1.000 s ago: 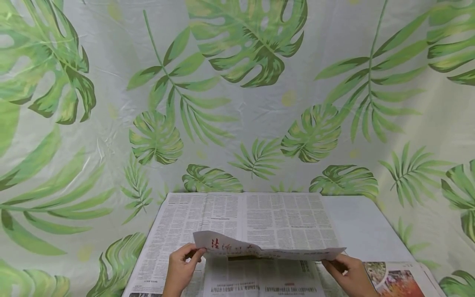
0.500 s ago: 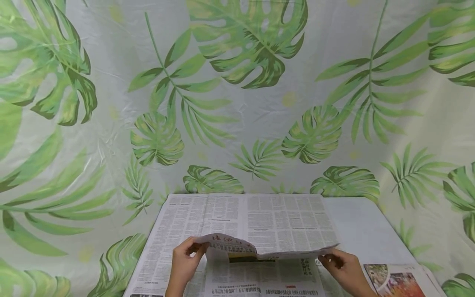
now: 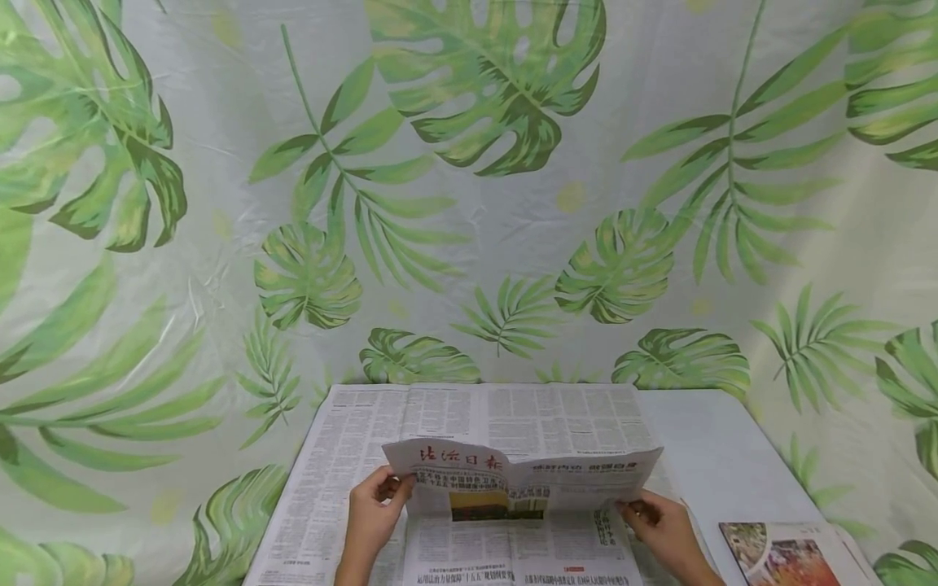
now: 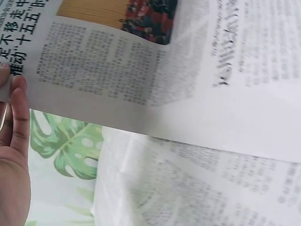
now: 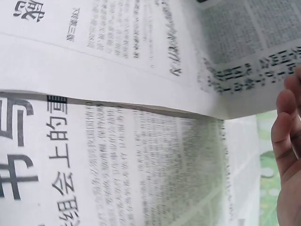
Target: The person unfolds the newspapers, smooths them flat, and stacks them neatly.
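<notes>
A newspaper point(image 3: 479, 539) with a red masthead and a colour photo lies before me, its far part raised and bent along a centre crease. At its left edge my left hand point(image 3: 375, 513) pinches the paper between thumb and fingers. My right hand point(image 3: 662, 527) pinches the right edge a little lower down. In the left wrist view the left hand point(image 4: 16, 150) shows at the far left, by the sheet's margin. The right wrist view has the right hand point(image 5: 288, 136) at its right border, fingers curled near the page, the thumb hidden.
More newspaper sheets point(image 3: 557, 415) cover much of the white table point(image 3: 703, 439) underneath. A printed page with colour pictures point(image 3: 791, 553) lies at the front right. Behind the table hangs a leaf-patterned sheet point(image 3: 506, 228).
The newspaper's raised far edge, earlier seen nearly edge-on, has swung up and now shows its red masthead and photo. Both hands have come slightly closer together.
</notes>
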Available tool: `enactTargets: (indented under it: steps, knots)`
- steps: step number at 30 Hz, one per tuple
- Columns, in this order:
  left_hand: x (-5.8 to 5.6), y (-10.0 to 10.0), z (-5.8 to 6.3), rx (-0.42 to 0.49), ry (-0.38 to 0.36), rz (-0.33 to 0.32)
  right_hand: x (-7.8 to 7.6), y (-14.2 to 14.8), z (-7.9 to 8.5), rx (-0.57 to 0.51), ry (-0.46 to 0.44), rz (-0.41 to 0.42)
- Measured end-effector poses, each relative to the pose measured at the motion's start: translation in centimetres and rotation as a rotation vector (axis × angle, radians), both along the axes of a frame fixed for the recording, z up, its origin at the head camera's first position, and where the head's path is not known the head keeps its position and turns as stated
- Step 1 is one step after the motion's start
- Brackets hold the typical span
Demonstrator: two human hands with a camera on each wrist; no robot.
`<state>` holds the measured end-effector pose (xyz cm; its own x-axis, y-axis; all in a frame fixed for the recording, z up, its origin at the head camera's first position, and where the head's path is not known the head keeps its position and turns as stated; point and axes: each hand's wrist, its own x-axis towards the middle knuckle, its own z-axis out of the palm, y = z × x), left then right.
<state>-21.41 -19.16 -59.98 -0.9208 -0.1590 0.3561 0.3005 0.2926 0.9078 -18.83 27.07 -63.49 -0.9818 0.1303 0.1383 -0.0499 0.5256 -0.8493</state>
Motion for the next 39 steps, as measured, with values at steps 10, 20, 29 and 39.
enactTargets:
  steps: [10, 20, 29, 39]
  knots:
    - [-0.5, -0.2, -2.2, -0.080, -0.112, 0.007, -0.9, -0.3, -1.7, 0.047, -0.067, -0.054]
    - [-0.7, -0.4, -4.0, -0.097, -0.216, -0.002, -1.1, -0.4, -2.5, 0.093, -0.163, -0.064]
    - [-1.0, -0.5, -5.1, -0.105, -0.289, -0.021, -1.2, -0.4, -3.2, 0.075, -0.174, -0.054]
    - [-1.0, -0.5, -6.1, -0.151, -0.323, -0.033, -1.0, -0.3, -3.7, 0.097, -0.124, -0.034]
